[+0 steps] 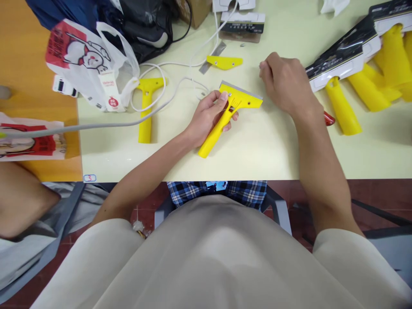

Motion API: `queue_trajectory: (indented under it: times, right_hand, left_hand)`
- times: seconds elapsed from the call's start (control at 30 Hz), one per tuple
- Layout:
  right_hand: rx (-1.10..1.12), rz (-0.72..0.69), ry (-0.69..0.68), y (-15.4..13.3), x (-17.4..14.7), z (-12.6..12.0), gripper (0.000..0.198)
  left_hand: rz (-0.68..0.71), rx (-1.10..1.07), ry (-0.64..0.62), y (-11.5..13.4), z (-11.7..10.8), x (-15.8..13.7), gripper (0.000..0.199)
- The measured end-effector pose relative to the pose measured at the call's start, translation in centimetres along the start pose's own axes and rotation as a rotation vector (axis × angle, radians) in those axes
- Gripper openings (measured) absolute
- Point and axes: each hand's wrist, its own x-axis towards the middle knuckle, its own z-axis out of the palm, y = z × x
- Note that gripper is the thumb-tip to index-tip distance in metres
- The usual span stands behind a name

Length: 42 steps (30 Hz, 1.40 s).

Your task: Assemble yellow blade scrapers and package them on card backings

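Observation:
My left hand (pixel 209 113) is closed around a yellow scraper (pixel 236 99), thumb on its head near a screw. A metal blade edge runs along the top of that head, and the handle slants down toward me. Off to its right, my right hand (pixel 283 83) is closed in a pinch; a tiny dark bit shows at the fingertips, too small to name. Behind my right wrist a red glossy end (pixel 328 119) of something pokes out, mostly hidden. Beyond the held scraper lie a loose yellow cover plate (pixel 224 62), a flat metal blade (pixel 206 65) and a small screw (pixel 242 45).
Another yellow scraper (pixel 146 111) lies at left under a white cable (pixel 164 86), beside a plastic bag (pixel 93 60). Several yellow handles (pixel 344 107) with black-and-white cards (pixel 344 56) crowd the right. A packaging card (pixel 243 23) lies at the back. Another person's leg (pixel 25 201) is at left.

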Motion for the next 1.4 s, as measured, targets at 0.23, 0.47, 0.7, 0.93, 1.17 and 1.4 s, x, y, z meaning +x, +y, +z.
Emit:
queue_trajectory:
  times: [0.23,0.47,0.7,0.93,1.17,1.4]
  right_hand:
    - [0.09,-0.056,0.12,-0.2,-0.2,0.4,0.045]
    - [0.32,-0.175,0.267,0.1,-0.9,1.0,0.042]
    - [0.65,-0.471,0.528,-1.4,-0.2,3.7,0.049]
    - [0.799,-0.418,0.586,-2.3,-0.4,3.7,0.034]
    - [0.772,-0.412,0.478,-3.1,-1.6,2.6,0.025]
    - [0.798,-0.503,0.268,-3.4,-1.3,3.9,0.043]
  left_hand:
    - [0.027,-0.009,0.013,-0.2,-0.1,0.3,0.02]
    - [0.074,-0.011,0.028,-0.4,-0.3,0.5,0.023]
    - [0.225,-0.063,0.014,-0.3,-0.5,0.4,0.024]
    - [0.263,-0.102,0.068,-0.6,-1.1,1.0,0.027]
    - [0.345,-0.027,0.062,-0.8,-1.7,1.6,0.033]
    - [0.373,0.022,0.042,-0.9,-1.7,1.7,0.04]
